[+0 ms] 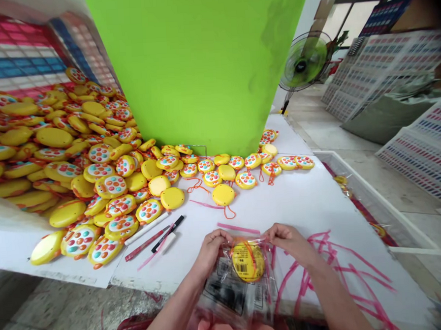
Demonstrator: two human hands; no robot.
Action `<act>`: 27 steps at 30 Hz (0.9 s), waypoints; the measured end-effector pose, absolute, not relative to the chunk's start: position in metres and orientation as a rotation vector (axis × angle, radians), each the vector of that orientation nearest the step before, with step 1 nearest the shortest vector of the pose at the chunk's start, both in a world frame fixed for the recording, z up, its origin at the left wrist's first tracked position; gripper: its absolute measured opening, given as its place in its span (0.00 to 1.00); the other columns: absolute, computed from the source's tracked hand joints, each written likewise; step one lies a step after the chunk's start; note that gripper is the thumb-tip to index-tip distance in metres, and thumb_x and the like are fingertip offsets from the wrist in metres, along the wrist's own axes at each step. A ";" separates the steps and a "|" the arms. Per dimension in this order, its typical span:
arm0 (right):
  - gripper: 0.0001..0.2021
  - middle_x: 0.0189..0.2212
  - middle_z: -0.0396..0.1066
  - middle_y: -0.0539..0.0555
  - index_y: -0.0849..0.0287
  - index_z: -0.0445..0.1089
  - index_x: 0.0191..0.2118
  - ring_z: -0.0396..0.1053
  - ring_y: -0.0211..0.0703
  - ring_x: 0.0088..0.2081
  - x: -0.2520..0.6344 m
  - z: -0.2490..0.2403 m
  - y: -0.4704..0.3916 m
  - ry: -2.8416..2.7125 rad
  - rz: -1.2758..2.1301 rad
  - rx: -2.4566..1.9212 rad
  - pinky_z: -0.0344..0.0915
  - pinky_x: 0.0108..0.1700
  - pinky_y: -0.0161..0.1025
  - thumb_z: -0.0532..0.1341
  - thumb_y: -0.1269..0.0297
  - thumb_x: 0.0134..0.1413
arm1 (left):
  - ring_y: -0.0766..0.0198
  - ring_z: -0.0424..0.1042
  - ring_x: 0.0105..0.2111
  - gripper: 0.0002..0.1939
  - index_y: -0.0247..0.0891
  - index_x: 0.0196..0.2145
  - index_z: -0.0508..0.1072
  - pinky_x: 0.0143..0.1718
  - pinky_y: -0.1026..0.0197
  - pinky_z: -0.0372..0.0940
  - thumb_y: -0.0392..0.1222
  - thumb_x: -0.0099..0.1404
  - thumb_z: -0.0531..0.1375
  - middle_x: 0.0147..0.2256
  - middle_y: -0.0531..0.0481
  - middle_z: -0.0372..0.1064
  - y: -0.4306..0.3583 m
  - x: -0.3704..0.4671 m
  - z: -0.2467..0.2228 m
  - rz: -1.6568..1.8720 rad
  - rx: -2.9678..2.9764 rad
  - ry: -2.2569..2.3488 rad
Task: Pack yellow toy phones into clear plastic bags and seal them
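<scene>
My left hand pinches one top corner of a clear plastic bag, and my right hand pinches the other corner. Inside the bag lies a round yellow toy, its back with printed text and a barcode facing up, an orange cord across it. Underneath, more clear bags with dark print rest by the table's front edge. A pink strip lies just beyond my hands. Past it, a yellow toy sits face down with its orange cord loop spread out.
A large heap of yellow toys with coloured dots fills the left side. Pens lie left of my hands, pink strips to the right. A green panel stands behind. A white tray and a fan are at right.
</scene>
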State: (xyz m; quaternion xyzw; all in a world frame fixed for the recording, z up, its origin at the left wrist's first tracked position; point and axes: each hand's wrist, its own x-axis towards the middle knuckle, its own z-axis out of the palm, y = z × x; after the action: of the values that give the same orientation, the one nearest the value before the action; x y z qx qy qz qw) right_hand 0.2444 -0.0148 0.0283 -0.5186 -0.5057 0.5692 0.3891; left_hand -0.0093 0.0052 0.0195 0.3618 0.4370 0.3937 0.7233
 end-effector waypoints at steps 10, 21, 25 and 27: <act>0.09 0.24 0.65 0.48 0.58 0.63 0.25 0.61 0.37 0.28 0.240 0.034 -0.019 -1.377 1.322 -1.341 0.58 0.32 0.35 0.64 0.63 0.47 | 0.67 0.64 0.23 0.04 0.35 0.24 0.70 0.26 0.66 0.59 0.36 0.49 0.57 0.21 0.53 0.67 0.003 -0.008 0.022 0.878 0.753 0.915; 0.19 0.23 0.59 0.47 0.58 0.61 0.26 0.56 0.36 0.26 0.231 0.038 -0.015 -1.441 1.360 -1.376 0.54 0.29 0.34 0.56 0.46 0.56 | 0.66 0.66 0.23 0.04 0.35 0.26 0.70 0.26 0.66 0.58 0.36 0.51 0.56 0.24 0.51 0.69 0.002 -0.009 0.019 0.882 0.774 0.900; 0.23 0.18 0.51 0.44 0.57 0.55 0.21 0.49 0.34 0.22 0.230 0.034 -0.015 -1.543 1.420 -1.419 0.47 0.25 0.33 0.56 0.44 0.55 | 0.67 0.63 0.21 0.04 0.35 0.24 0.70 0.23 0.67 0.54 0.37 0.50 0.56 0.22 0.52 0.68 0.002 -0.008 0.019 0.894 0.791 0.919; 0.23 0.18 0.49 0.43 0.57 0.53 0.20 0.47 0.33 0.21 0.230 0.034 -0.016 -1.565 1.409 -1.417 0.45 0.24 0.33 0.56 0.44 0.55 | 0.67 0.63 0.22 0.04 0.35 0.25 0.70 0.23 0.67 0.54 0.36 0.50 0.56 0.22 0.51 0.69 0.001 -0.007 0.018 0.895 0.792 0.922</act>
State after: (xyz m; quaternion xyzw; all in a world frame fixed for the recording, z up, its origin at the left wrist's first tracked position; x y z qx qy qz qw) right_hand 0.2297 -0.0158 0.0344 -0.5331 -0.5886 0.5302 0.2970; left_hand -0.0074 0.0014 0.0184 0.3595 0.4184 0.4064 0.7284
